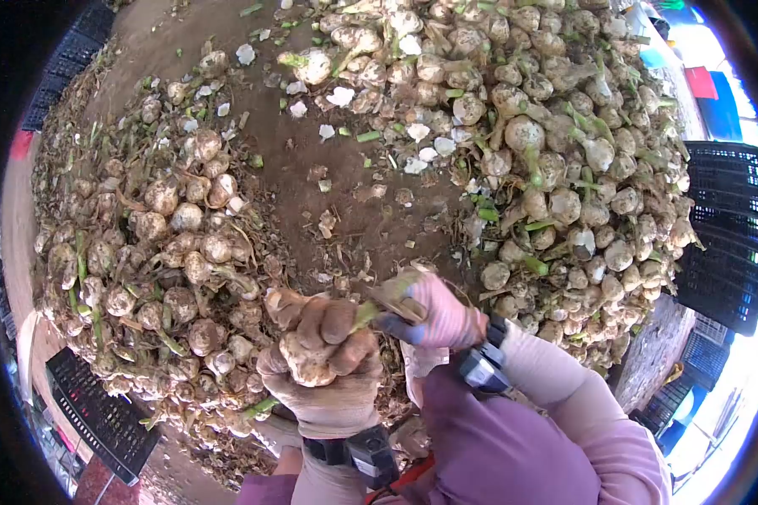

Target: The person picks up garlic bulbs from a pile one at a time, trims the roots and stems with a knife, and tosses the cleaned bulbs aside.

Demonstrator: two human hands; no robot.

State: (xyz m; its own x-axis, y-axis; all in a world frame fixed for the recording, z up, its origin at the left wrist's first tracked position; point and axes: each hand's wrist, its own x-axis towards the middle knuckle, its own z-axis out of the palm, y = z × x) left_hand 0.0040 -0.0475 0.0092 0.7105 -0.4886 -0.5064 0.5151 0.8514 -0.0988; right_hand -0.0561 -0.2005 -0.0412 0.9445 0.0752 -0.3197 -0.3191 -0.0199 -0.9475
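My left hand [333,383], in a soiled glove, is closed around a dirt-covered garlic bulb [310,364], fingers curled over its top. The bulb's green stalk [365,316] points right, toward my other hand. My right hand [438,313], in a pink striped glove with dark fingertips, is closed right at the stalk's end. A brownish, narrow piece shows between its fingers; I cannot tell what it is. Both hands are held low over the ground, between two heaps of garlic.
A large garlic heap [556,160] spreads on the right, a smaller heap [177,244] on the left. Bare soil [354,219] with peel scraps and cut green stalk pieces runs between. Black crates stand at the right [723,236] and lower left [97,412].
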